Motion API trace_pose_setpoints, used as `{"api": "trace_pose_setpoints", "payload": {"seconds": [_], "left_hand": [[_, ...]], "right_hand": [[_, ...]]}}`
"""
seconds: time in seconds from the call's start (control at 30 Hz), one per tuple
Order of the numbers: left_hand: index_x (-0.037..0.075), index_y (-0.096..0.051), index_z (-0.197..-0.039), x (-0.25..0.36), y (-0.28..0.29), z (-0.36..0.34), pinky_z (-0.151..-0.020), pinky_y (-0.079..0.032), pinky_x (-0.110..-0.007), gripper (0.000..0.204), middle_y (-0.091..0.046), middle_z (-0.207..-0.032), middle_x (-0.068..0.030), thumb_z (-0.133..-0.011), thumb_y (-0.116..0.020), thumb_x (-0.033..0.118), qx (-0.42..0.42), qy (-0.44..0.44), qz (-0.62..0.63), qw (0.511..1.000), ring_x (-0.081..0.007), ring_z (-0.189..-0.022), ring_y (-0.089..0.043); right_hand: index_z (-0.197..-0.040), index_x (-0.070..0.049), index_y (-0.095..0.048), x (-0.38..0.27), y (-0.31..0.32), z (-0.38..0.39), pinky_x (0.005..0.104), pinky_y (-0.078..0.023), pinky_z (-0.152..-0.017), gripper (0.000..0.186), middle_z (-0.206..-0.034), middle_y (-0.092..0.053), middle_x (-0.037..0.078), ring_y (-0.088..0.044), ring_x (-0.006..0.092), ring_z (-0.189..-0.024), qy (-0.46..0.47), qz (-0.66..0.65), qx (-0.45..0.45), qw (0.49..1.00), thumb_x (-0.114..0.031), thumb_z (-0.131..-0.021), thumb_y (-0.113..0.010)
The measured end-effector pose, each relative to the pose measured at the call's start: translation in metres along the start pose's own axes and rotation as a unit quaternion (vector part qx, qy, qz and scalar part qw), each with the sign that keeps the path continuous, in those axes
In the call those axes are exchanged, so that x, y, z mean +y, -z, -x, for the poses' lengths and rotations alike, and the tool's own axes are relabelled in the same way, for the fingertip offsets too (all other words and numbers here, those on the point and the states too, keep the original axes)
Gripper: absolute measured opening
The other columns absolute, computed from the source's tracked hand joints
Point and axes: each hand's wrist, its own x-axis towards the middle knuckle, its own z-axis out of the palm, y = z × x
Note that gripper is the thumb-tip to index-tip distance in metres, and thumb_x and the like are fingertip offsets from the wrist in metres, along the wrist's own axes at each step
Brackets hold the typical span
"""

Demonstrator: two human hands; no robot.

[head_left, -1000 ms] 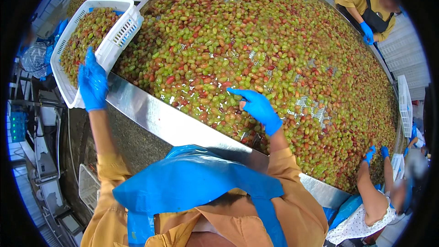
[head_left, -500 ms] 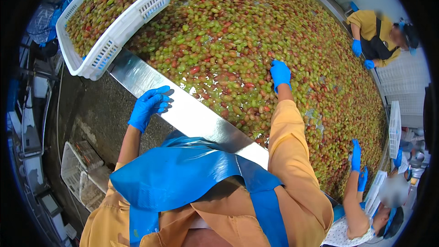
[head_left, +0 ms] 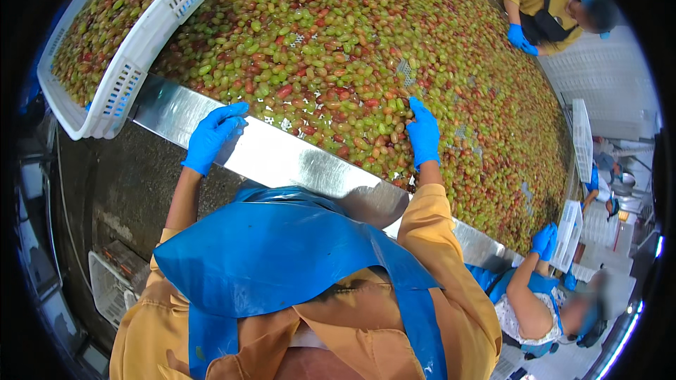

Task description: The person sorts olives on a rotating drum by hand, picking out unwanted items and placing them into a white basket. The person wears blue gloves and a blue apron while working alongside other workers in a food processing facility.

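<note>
Small oval green and red fruits, which look like grapes [head_left: 352, 49], lie spread over a wide table with a steel rim [head_left: 274, 158]. My left hand [head_left: 211, 137], in a blue glove, hovers at the rim with its fingers loosely bent and apart, holding nothing visible. Over the near part of the fruit, my gloved right hand [head_left: 424, 137] is palm down. Its fingers point away from me, the index finger stretched out, and no fruit shows in them. The undersides of the fingers are hidden.
A white plastic crate [head_left: 116, 91] heaped with the same fruit rests on the table's left corner. Co-workers in blue gloves stand at the far right [head_left: 542, 17] and near right [head_left: 535, 295]. Another white crate [head_left: 105, 285] is on the floor at left.
My right hand has drawn back toward me and its fingers have straightened from a curled shape. My left hand stays by the rim. The near-right co-worker's hands have come together.
</note>
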Motion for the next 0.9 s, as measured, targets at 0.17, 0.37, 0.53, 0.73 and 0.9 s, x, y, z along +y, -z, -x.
{"api": "trace_pose_setpoints", "payload": {"seconds": [0.17,0.37,0.53,0.73,0.9], "left_hand": [[0.005,-0.056,-0.123,-0.001,0.011,-0.027,-0.088,-0.046,-0.033,0.035,-0.060,-0.116,-0.0113,-0.089,-0.054,0.012,-0.014,-0.124,-0.194,0.973,-0.0228,-0.103,-0.058],[0.010,-0.066,-0.109,0.003,0.026,-0.046,-0.077,-0.048,-0.039,0.028,-0.063,-0.090,-0.0144,-0.082,-0.056,0.010,0.010,-0.259,-0.430,0.865,-0.0310,-0.086,-0.058],[0.009,-0.067,-0.105,0.009,0.056,-0.051,-0.073,-0.047,-0.042,0.024,-0.064,-0.085,-0.0123,-0.085,-0.055,0.014,-0.058,-0.243,-0.447,0.859,-0.0323,-0.082,-0.057],[0.013,-0.069,-0.102,0.003,0.080,-0.067,-0.073,-0.049,-0.043,0.023,-0.067,-0.087,-0.0120,-0.085,-0.056,0.019,-0.096,-0.225,-0.448,0.860,-0.0306,-0.081,-0.061],[0.014,-0.069,-0.104,0.008,0.110,-0.074,-0.074,-0.049,-0.043,0.023,-0.067,-0.086,-0.0119,-0.086,-0.055,0.021,-0.112,-0.235,-0.432,0.864,-0.0305,-0.081,-0.061]], "right_hand": [[-0.132,-0.022,-0.050,-0.004,0.000,0.005,0.0407,-0.050,-0.079,0.058,-0.120,-0.057,0.012,-0.058,0.0315,-0.098,-0.101,0.096,-0.020,0.990,0.001,-0.079,-0.055],[-0.133,-0.021,-0.049,-0.021,-0.002,0.004,0.0425,-0.050,-0.076,0.057,-0.117,-0.058,0.017,-0.058,0.0341,-0.096,-0.155,0.075,0.031,0.985,0.005,-0.082,-0.050],[-0.133,-0.015,-0.047,-0.004,-0.014,0.024,0.0397,-0.050,-0.077,0.053,-0.118,-0.058,0.019,-0.059,0.0317,-0.102,-0.209,-0.070,0.096,0.971,0.006,-0.085,-0.046],[-0.139,-0.005,-0.037,-0.108,0.010,0.009,0.0378,-0.050,-0.092,0.054,-0.137,-0.042,0.017,-0.049,0.0280,-0.119,-0.239,-0.350,0.127,0.897,0.003,-0.087,-0.046],[-0.135,-0.001,-0.042,-0.353,0.053,-0.061,0.0419,-0.048,-0.094,0.050,-0.137,-0.044,0.016,-0.052,0.0288,-0.115,0.113,-0.529,0.031,0.841,-0.018,-0.090,-0.056]]}}
